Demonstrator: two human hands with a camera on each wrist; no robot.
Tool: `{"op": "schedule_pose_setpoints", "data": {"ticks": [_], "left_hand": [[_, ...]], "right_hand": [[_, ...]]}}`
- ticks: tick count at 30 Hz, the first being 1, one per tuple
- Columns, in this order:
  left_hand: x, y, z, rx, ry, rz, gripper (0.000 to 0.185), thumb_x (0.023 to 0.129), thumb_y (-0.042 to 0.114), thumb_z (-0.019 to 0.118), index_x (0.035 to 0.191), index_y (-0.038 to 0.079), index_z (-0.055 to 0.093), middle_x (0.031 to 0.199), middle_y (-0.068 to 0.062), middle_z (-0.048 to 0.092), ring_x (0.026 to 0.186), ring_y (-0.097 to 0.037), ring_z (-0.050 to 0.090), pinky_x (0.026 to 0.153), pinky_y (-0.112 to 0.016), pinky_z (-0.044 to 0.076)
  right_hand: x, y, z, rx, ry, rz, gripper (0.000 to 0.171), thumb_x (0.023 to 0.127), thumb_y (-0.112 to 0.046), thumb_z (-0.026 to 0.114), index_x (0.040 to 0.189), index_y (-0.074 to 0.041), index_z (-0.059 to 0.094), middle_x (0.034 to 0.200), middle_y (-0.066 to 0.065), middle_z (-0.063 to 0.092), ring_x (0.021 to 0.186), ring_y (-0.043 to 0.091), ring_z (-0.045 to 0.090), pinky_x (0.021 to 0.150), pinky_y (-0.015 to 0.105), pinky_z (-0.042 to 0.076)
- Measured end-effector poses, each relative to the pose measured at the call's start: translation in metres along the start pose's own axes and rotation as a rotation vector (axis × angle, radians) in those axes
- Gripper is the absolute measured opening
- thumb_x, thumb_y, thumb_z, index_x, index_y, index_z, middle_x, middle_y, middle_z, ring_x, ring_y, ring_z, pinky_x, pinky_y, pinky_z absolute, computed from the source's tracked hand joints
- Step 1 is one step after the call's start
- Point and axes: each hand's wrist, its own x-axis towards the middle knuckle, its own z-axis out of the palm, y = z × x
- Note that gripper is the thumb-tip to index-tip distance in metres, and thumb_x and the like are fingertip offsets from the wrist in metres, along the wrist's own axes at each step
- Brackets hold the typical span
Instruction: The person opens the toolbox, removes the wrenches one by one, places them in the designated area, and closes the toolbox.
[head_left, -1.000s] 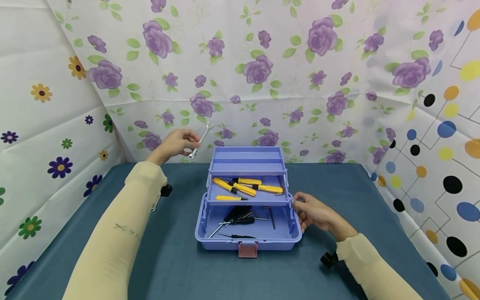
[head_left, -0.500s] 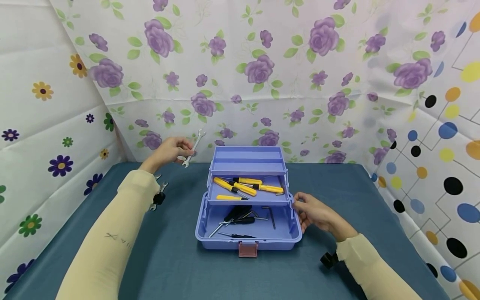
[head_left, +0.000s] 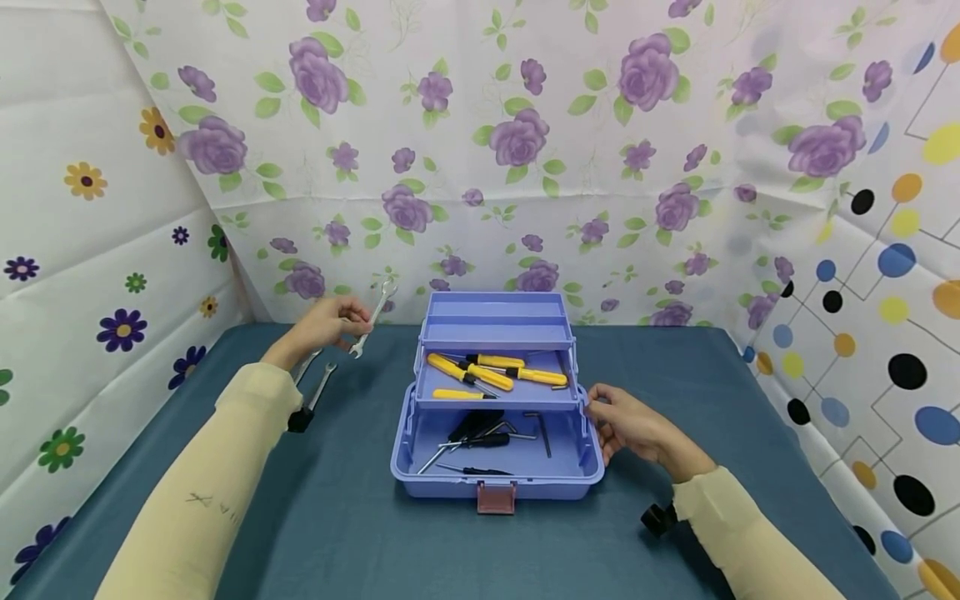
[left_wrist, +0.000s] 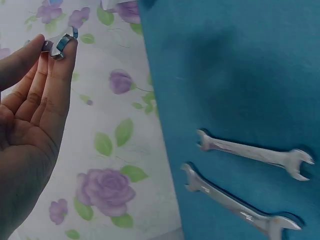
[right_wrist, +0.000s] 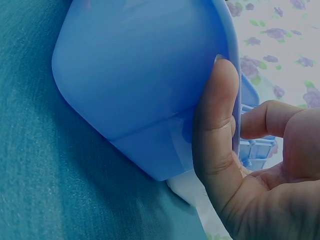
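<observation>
Between thumb and fingers, my left hand (head_left: 327,323) pinches a silver open-end wrench (head_left: 374,318), tilted and raised above the table's back left. In the left wrist view only the wrench's end (left_wrist: 60,46) shows at the fingertips. Two more wrenches lie on the cloth below that wrist, an upper one (left_wrist: 255,154) and a lower one (left_wrist: 240,206). My right hand (head_left: 637,427) grips the right rim of a blue-purple toolbox (head_left: 497,490), thumb and fingers on either side of the wall, as the right wrist view shows.
The toolbox stands open with stepped trays. Several yellow-handled screwdrivers (head_left: 491,380) fill its middle tray (head_left: 450,406). Black-handled tools (head_left: 487,442) and a hex key (head_left: 543,437) lie in the bottom. A floral curtain (head_left: 465,150) hangs behind the teal-covered table (head_left: 360,500).
My left hand has moved left and down with the wrench, away from the toolbox. The two wrenches on the cloth have come into sight beside the sleeve. My right hand stays put.
</observation>
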Motion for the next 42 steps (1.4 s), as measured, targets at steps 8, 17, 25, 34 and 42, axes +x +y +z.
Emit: {"op": "schedule_pose_setpoints", "data": {"ticks": [8,17,25,34,42], "left_hand": [[-0.015,-0.024,0.002,-0.003,-0.023,-0.049,0.029,0.106,0.017,0.063,0.125,-0.004,0.058,0.11,-0.016,0.064,0.102,-0.032,0.063,0.08,-0.044,0.061],[-0.031,-0.045,0.006,0.002,-0.057,-0.11,0.029,0.105,0.017,0.065,0.123,-0.005,0.058,0.107,-0.015,0.064,0.098,-0.032,0.063,0.082,-0.051,0.061],[-0.042,-0.058,0.01,0.006,-0.116,-0.154,0.022,0.105,0.011,0.061,0.118,-0.006,0.058,0.103,-0.018,0.062,0.095,-0.031,0.063,0.077,-0.046,0.062],[-0.047,-0.064,0.018,-0.016,-0.129,-0.233,0.018,0.104,0.008,0.06,0.114,-0.007,0.058,0.099,-0.016,0.063,0.088,-0.026,0.063,0.076,-0.042,0.063],[-0.05,-0.066,0.023,-0.034,-0.137,-0.28,0.017,0.103,0.005,0.062,0.113,-0.007,0.057,0.097,-0.016,0.063,0.081,-0.022,0.063,0.073,-0.039,0.063]], "right_hand": [[0.001,0.0,0.001,0.008,-0.005,0.003,0.022,0.105,-0.015,0.049,0.118,-0.002,0.038,0.077,0.012,0.061,0.054,0.018,0.061,0.052,0.036,0.06],[0.002,-0.002,0.002,0.009,-0.003,-0.001,0.022,0.104,-0.015,0.05,0.117,-0.002,0.038,0.076,0.012,0.059,0.054,0.018,0.06,0.052,0.036,0.06],[0.001,-0.002,0.001,0.008,-0.01,-0.004,0.022,0.105,-0.015,0.05,0.117,-0.002,0.038,0.077,0.012,0.06,0.054,0.019,0.061,0.052,0.036,0.06],[0.0,-0.001,0.0,0.002,0.002,0.0,0.024,0.104,-0.016,0.05,0.119,-0.001,0.038,0.079,0.013,0.06,0.056,0.019,0.061,0.052,0.036,0.06],[0.0,-0.001,0.001,-0.001,0.008,0.009,0.025,0.103,-0.015,0.05,0.119,-0.001,0.039,0.08,0.013,0.061,0.056,0.019,0.061,0.052,0.036,0.06]]}}
